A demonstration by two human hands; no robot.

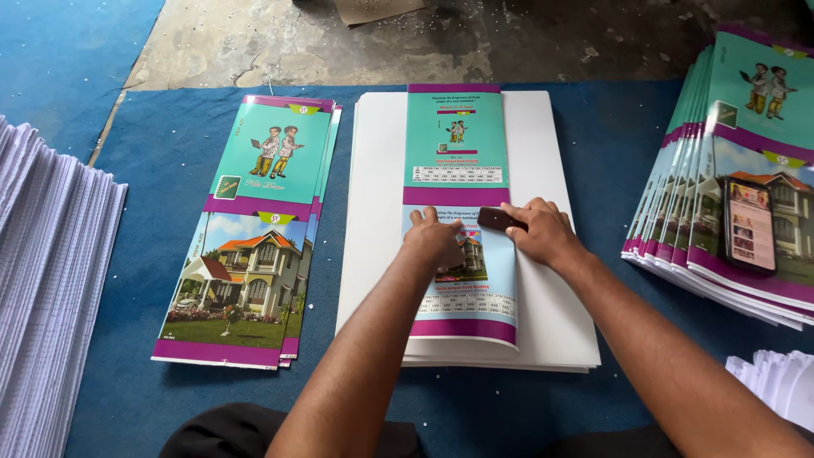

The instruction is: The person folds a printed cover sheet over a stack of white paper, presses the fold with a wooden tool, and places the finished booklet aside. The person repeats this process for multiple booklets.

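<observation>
A long printed cover sheet (456, 144), teal above and with a house picture below, lies lengthwise on a stack of white paper (543, 305). My left hand (434, 240) presses flat on the middle of the sheet. My right hand (543, 231) rests beside it and grips a small dark brown block (496, 220), pressed onto the sheet near its right edge.
A short pile of the same printed covers (254, 229) lies to the left on the blue mat (610, 136). A fanned pile of covers (738, 195) sits at right with a phone (749, 224) on top. Tall white paper stacks (42, 297) stand at far left; more white sheets (776, 382) lie at lower right.
</observation>
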